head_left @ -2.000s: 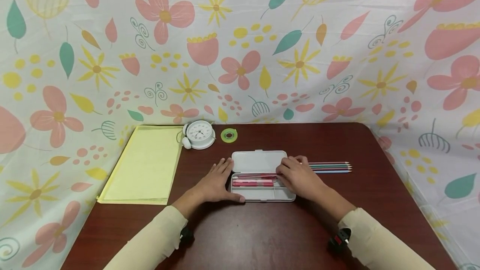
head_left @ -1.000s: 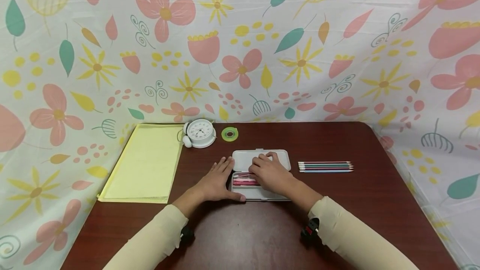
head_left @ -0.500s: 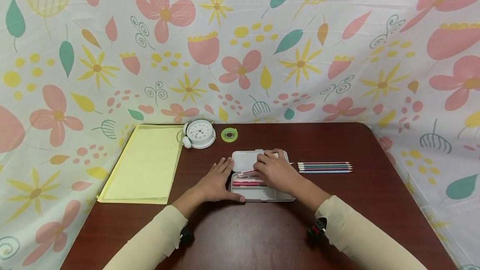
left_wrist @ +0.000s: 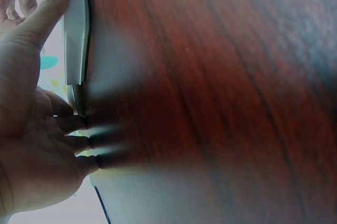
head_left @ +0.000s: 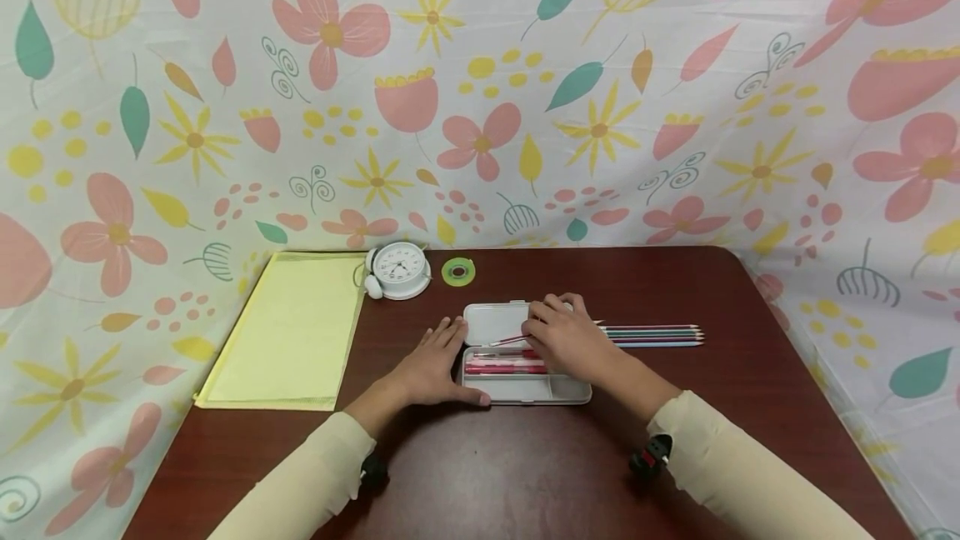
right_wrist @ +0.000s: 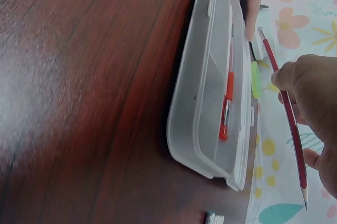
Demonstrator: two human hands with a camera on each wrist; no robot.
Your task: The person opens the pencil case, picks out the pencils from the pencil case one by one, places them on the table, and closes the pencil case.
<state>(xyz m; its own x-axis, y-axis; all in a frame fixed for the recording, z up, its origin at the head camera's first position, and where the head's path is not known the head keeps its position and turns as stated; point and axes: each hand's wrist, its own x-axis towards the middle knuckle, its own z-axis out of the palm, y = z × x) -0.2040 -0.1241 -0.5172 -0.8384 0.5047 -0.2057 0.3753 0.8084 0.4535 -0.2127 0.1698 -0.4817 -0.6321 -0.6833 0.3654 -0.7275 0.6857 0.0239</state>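
A white pencil case (head_left: 570,392) lies with its lid (head_left: 491,323) folded back on the dark table. Red pens (head_left: 506,368) rest in its rear compartment. My left hand (head_left: 431,365) is spread at the case's left end, thumb on the front corner and fingers by the lid. Over the right part of the case, my right hand (head_left: 566,336) pinches a dark red pencil (right_wrist: 289,110); the right wrist view shows it raised above the case, its sharpened tip away from the left hand. Several pencils (head_left: 656,336) lie side by side just right of the case.
A yellow zip folder (head_left: 281,332) lies at the left. Behind the case stand a white alarm clock (head_left: 399,267) and a green tape roll (head_left: 458,272). A flowered cloth (head_left: 480,107) hangs along the table's back edge.
My right hand has gone into the case, lifted the pencil out of it, and moved right toward the row of pencils. The left hand has stayed at the case's left end.
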